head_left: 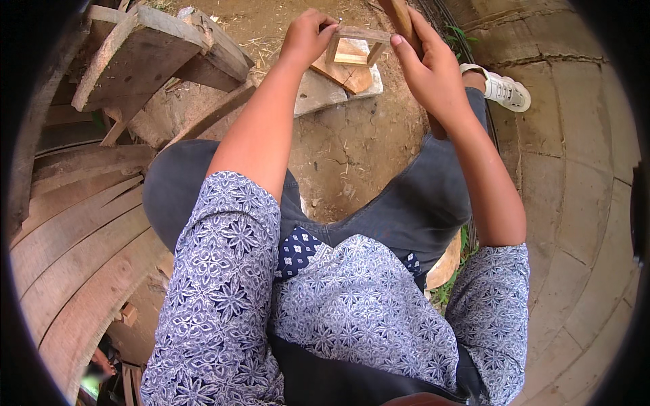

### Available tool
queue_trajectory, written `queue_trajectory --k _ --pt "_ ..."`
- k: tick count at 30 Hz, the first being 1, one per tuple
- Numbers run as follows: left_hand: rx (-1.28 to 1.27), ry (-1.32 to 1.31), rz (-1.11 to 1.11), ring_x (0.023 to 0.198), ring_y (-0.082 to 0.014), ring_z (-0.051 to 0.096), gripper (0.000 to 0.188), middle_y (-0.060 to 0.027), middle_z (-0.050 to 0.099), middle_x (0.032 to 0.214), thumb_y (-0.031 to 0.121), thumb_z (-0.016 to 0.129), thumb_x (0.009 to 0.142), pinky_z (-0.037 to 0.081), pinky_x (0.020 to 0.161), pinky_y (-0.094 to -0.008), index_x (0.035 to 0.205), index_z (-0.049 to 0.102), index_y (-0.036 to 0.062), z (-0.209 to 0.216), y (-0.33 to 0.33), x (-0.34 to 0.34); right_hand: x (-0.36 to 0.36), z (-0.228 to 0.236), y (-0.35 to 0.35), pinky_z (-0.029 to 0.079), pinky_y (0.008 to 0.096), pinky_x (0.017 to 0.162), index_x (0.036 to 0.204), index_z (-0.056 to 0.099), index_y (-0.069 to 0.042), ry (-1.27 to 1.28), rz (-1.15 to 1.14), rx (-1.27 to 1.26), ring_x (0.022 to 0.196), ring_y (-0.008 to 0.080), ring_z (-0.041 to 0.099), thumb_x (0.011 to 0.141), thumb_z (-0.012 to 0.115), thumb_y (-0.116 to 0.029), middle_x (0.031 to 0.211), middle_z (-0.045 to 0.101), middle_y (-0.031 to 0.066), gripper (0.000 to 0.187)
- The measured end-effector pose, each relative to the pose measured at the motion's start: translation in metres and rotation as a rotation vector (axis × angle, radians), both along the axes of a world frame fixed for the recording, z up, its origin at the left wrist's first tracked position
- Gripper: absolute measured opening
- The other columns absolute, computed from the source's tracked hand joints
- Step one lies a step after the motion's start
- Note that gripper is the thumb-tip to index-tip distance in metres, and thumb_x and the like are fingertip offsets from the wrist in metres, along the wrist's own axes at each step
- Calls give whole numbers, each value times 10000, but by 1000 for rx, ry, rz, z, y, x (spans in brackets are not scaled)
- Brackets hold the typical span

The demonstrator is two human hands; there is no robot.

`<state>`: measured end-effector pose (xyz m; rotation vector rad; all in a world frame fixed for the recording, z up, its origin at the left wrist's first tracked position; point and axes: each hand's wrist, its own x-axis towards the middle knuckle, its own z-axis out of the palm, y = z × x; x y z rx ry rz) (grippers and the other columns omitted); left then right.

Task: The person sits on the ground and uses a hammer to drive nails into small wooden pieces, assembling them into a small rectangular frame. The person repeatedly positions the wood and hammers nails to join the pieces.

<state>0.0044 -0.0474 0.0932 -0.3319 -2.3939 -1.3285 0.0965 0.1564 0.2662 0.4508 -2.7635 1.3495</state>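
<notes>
2 hands work at the top edge of view. Our left hand (306, 37) is pinched together on the left upright of a small wooden frame (357, 44), apparently holding a small nail there. Our right hand (428, 68) is wrapped around a wooden handle (402, 17); its head is out of view.

The frame stands on 1 pale stone slab (318, 91), near the slab's far right corner, with 1 wood offcut (349, 73) beneath it.

Bare cracked dirt (345, 155) lies open between slab and our knees. Stacked planks (135, 54) crowd the left side; concrete paving (575, 169) borders the right. 1 white sneaker (504, 88) sits just right of the hands.
</notes>
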Motion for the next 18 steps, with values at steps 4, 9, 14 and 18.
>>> queue_trajectory --k 4,9,14,18 --pt "-92 37 18 855 -306 672 167 -128 674 921 185 749 874 531 750 -387 958 742 40 3 6 -1 -8 -38 14 485 313 924 1435 499 -38 -83 53 213 1060 165 630 999 604 -182 1167 687 157 471" --pt "-70 30 27 853 -334 657 135 -140 660 908 171 740 871 529 759 -414 931 747 50 2 5 2 -11 -23 12 470 292 942 1433 495 -34 3 42 37 1081 162 615 1008 592 -153 1183 670 124 452" --pt "-85 1 25 859 -325 664 130 -133 664 918 166 731 879 531 766 -409 930 745 48 8 10 1 -11 -43 16 527 418 823 1381 551 -87 96 5 32 950 379 698 950 614 -216 1044 713 226 454" --pt "-61 19 11 864 -315 668 124 -123 668 925 162 727 883 533 767 -398 933 744 50 3 5 2 -16 -52 24 534 410 812 1401 542 -77 -27 22 107 933 367 706 949 624 -231 1048 716 226 484"
